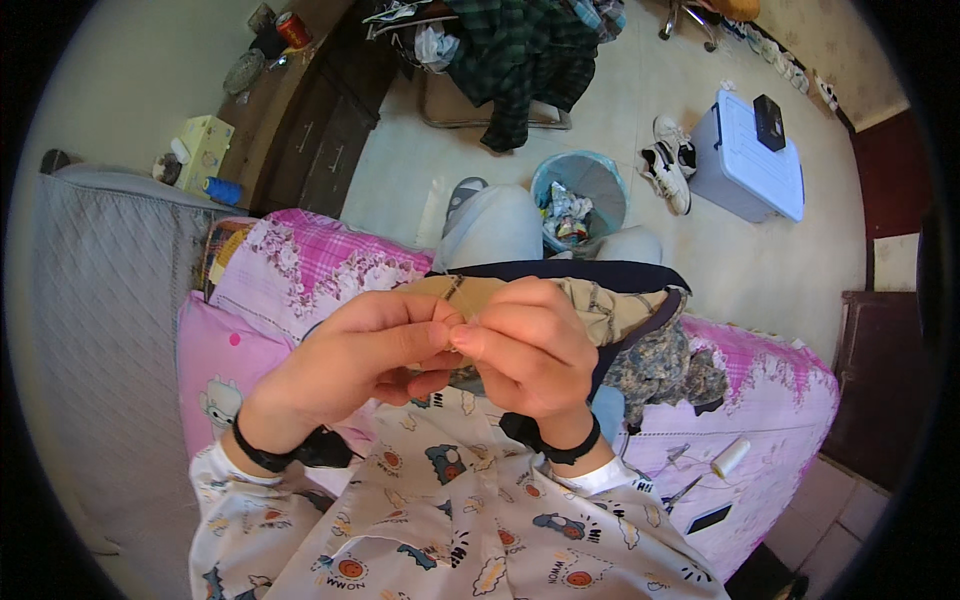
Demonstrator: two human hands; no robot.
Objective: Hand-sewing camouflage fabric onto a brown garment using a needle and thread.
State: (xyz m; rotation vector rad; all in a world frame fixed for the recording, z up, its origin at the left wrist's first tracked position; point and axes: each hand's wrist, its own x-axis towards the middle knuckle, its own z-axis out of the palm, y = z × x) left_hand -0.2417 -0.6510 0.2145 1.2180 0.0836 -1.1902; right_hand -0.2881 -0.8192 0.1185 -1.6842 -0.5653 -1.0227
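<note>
My left hand [345, 360] and my right hand [535, 345] meet in front of my chest, thumbs and fingertips pinched close together. Whatever sits between the fingertips is too small to make out. Just beyond and beneath them, a beige garment with dark stripes and a navy edge [610, 308] lies over my lap. Beside it on the right is a crumpled camouflage-patterned cloth [655, 370]. On the bed to my right rest a white thread spool [731, 457], scissors [683, 494] and a dark phone-like slab [710, 518].
A pink-flowered sheet [780, 400] covers the bed I sit on. Past my knees stands a blue-lined trash bin [618, 190] with wrappers inside. White sneakers [664, 172] and a lidded blue storage box [735, 165] are at the far right. Clothes [520, 60] hang over a chair.
</note>
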